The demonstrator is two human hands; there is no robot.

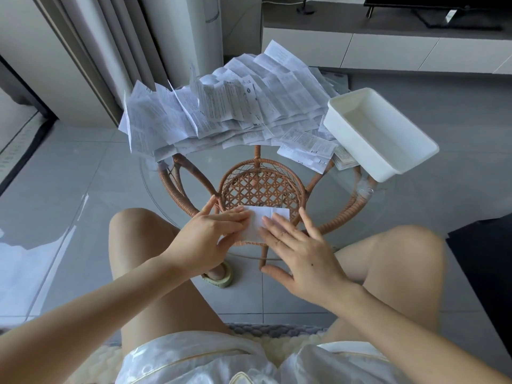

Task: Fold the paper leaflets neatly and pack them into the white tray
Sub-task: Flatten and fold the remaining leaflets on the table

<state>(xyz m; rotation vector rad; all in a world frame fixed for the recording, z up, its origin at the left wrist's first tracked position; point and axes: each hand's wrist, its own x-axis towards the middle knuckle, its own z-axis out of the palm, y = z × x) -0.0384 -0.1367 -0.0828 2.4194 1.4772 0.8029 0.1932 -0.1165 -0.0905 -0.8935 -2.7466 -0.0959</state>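
on the glass tabletop (336,209), left grip (210,234) and right grip (302,250), both released, press a creased leaflet (256,217).

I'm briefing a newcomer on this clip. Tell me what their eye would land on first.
First, the big heap of unfolded leaflets sprawling across the far side of the glass table. Next, the empty white tray perched at the table's right edge. Nearest the camera, the left hand and right hand press a folded leaflet flat on the glass.
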